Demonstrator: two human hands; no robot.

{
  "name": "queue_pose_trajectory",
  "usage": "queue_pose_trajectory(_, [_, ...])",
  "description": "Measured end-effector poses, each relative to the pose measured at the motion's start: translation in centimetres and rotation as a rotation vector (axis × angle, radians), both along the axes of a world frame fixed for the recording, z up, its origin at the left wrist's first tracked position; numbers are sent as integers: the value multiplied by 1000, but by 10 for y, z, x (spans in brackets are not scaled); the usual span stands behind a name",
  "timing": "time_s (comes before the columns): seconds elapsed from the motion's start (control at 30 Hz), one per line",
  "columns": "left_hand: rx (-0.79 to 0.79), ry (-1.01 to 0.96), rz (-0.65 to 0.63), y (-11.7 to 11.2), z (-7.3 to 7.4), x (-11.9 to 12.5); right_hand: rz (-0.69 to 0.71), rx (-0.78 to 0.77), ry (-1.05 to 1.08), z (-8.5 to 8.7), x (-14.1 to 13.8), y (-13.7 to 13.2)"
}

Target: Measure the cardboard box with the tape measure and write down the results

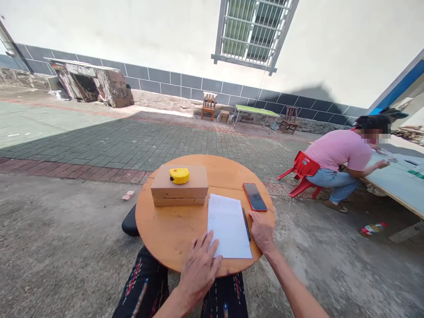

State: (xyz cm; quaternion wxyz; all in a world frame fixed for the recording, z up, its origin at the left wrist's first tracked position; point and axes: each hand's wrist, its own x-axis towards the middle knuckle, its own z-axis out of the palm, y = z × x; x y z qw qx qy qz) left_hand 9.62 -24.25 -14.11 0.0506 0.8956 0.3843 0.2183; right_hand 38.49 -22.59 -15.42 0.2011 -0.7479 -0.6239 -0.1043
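My left hand (201, 263) lies flat with its fingers spread over the lower left corner of a white sheet of paper (230, 227) and the wood beside it. Faint pencil-like marks show near the paper's left edge. My right hand (263, 232) rests loosely curled at the right side of the round wooden table (179, 234), index finger forward; nothing shows in it. Between that hand and the paper is a black pen (246, 224). Just beyond its fingertip lies a red-edged phone (255, 197). A yellow tape measure (179, 176) sits on a brown cardboard box (179, 192) at the left.
To the right, a person in a pink shirt (341, 150) sits on a red plastic chair (303, 170) at a pale table (397, 181). A bottle (372, 229) lies on the ground nearby. A green-topped table (257, 110) and wooden chairs stand along the wall.
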Motion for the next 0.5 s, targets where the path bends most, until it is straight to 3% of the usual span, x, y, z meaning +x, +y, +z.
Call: queue_pose_trajectory(0.5, [-40,-21,31,-3,5,1,-5,75,74,-9,5,2])
